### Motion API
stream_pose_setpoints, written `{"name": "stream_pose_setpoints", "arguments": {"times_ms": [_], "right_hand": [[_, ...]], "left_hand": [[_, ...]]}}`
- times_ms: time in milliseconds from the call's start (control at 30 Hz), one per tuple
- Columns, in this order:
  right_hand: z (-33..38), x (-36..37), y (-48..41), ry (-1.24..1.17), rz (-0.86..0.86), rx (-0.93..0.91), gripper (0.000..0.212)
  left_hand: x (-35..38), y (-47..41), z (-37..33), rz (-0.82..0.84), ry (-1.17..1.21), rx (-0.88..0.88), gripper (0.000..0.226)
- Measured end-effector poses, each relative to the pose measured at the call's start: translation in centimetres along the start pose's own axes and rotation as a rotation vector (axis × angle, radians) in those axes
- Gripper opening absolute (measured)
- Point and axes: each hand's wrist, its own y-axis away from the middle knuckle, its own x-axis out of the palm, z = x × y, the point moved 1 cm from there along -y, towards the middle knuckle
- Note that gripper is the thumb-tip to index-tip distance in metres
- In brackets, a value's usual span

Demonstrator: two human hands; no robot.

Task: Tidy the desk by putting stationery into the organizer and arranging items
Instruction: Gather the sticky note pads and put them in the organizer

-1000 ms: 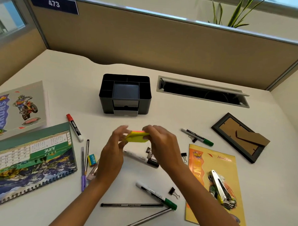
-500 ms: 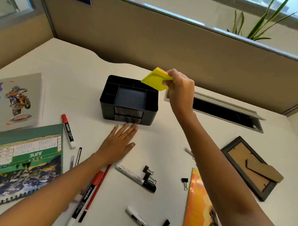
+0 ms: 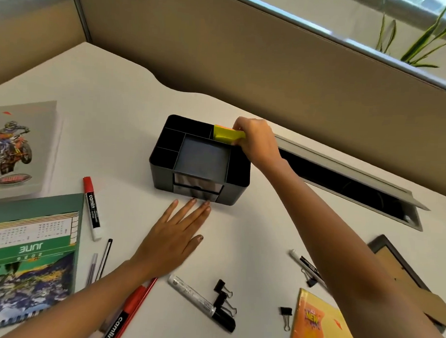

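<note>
Your right hand (image 3: 255,142) has dropped from mid-air; its fingers (image 3: 239,140) pinch the yellow sticky-note pad (image 3: 227,135) into the black plastic organizer (image 3: 238,174)'s 1 o'clock compartment. Left hand (image 3: 171,239) stays flat, open, on the desk (image 3: 122,114).

Sat at a pale off-white desk (image 3: 123,97) with a wavy back edge, closed in behind by a tan fabric cubicle partition (image 3: 246,56) topped with a silver rail (image 3: 323,28). Bathed in soft daylight from the bright glazing (image 3: 348,11) above the rail, with long green plant leaves (image 3: 429,32) leaning in at the upper right. Cut near the partition with a long cable slot (image 3: 348,178), its grey metal flap standing open.
</note>
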Motion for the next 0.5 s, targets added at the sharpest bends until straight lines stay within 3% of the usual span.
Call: {"name": "stream_pose_setpoints", "arguments": {"times_ms": [200, 367, 500], "right_hand": [[0.10, 0.40, -0.42, 0.140, -0.030, -0.083, 0.035], [0.47, 0.70, -0.35, 0.298, -0.155, -0.121, 0.031], [0.14, 0.85, -0.42, 0.263, -0.175, -0.109, 0.028]], "left_hand": [[0.13, -0.09, 0.19, 0.006, 0.006, -0.010, 0.058], [0.33, -0.17, 0.23, -0.002, 0.011, -0.016, 0.058], [0.41, -0.10, 0.24, -0.014, 0.014, -0.022, 0.058]]}}
